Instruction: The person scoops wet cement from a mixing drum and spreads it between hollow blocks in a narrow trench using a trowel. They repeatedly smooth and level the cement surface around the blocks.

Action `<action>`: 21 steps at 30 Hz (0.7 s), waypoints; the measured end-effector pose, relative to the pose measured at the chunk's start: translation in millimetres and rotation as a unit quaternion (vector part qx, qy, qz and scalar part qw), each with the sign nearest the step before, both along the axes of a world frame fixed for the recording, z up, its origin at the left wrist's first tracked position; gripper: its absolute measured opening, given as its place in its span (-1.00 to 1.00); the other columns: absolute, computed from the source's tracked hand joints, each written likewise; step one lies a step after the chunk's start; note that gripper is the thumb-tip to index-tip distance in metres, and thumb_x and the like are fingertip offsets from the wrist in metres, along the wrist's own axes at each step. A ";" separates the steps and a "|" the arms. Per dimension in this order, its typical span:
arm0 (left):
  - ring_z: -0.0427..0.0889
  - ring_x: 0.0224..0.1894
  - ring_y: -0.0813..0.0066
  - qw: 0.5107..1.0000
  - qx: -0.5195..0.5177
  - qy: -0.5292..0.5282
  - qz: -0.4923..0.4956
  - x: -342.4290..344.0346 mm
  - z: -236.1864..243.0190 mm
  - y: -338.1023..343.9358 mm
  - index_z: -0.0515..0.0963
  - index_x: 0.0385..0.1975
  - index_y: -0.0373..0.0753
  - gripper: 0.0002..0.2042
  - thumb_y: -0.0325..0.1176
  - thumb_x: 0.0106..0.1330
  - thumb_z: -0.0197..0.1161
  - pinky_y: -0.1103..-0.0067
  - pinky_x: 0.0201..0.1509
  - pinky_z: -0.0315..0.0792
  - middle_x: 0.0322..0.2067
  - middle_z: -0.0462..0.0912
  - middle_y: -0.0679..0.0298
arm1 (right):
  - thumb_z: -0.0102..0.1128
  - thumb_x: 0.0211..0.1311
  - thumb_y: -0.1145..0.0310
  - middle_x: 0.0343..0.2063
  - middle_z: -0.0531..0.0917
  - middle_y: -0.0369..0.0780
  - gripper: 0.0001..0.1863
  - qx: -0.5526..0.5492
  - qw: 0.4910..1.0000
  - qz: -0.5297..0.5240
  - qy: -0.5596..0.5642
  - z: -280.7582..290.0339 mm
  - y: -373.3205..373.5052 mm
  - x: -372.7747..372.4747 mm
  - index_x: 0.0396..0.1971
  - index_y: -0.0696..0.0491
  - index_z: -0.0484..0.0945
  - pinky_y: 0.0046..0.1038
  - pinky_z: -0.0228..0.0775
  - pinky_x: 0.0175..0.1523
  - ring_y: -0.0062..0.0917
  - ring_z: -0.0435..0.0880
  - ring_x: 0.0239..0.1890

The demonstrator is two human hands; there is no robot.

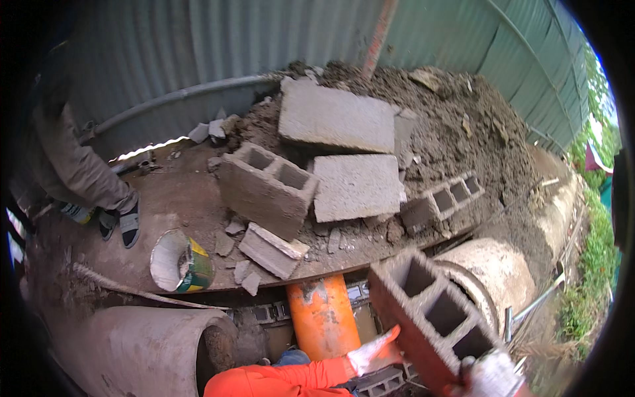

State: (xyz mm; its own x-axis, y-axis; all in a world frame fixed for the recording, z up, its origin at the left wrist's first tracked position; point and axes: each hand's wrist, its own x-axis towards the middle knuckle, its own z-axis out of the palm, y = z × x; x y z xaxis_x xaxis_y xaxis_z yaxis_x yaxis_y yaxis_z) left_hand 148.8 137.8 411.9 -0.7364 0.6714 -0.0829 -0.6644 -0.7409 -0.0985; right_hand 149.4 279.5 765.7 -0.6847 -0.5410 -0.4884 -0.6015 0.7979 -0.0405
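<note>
My gloved left hand (374,351), in an orange sleeve, is at the left side of a hollow concrete block (409,316), thumb up and holding it. My gloved right hand (491,376) grips the block's near end at the lower right. The block is tilted, with its hollows showing, over a trench. Below and left of it a wide orange pipe (316,311) runs out from under a ledge, near some lower blockwork (376,385) partly hidden by my arm and the held block.
Blocks (264,205), slabs (337,114), rubble and heaped soil (483,119) lie on a ledge (122,264) against a corrugated fence (192,46). A bucket (180,263) stands near a co-worker's legs (99,178). Large concrete pipes (132,344) lie left and right. Grass edges the right side.
</note>
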 end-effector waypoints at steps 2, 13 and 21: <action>0.36 0.54 0.23 0.987 0.007 0.094 0.127 -38.7 13.7 -19.6 0.27 0.55 0.01 -0.25 0.13 0.49 0.41 0.02 0.53 0.36 0.51 0.40 0.33 | 0.44 0.28 0.19 -0.55 0.69 0.04 -0.71 0.082 0.996 0.016 0.026 41.3 -34.0 -17.4 -0.44 0.10 0.64 -0.03 0.56 -0.24 -0.02 0.70 -0.48; 0.49 0.41 0.28 0.768 -0.249 0.242 0.539 -277.7 262.6 -233.5 0.36 0.45 0.00 -0.44 0.14 0.62 0.25 -0.04 0.30 0.52 0.36 0.51 0.32 | 0.65 -0.03 0.15 -0.39 0.69 0.01 -0.60 -0.064 0.889 0.277 0.360 155.4 -145.3 -246.7 -0.39 0.15 0.67 -0.06 0.63 -0.09 0.01 0.75 -0.29; 0.16 0.65 0.08 0.586 -0.543 0.058 0.599 -395.2 365.3 -406.3 -0.03 0.65 -0.43 0.27 0.32 0.21 0.56 0.10 0.66 0.10 0.66 0.10 -0.05 | 0.33 0.15 0.53 -0.13 0.81 -0.02 -0.59 -0.237 0.754 0.286 0.542 151.9 -286.6 -488.6 0.05 0.07 0.71 -0.12 0.57 0.23 -0.09 0.79 0.02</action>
State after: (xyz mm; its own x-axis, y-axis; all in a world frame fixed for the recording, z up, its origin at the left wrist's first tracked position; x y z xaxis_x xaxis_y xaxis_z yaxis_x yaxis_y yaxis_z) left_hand -246.4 -268.5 777.2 -0.6679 -0.7353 0.1148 0.4411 -0.2669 0.8568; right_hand -339.2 -7.0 917.7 -0.1323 -0.8370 0.5310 -0.7266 0.4462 0.5224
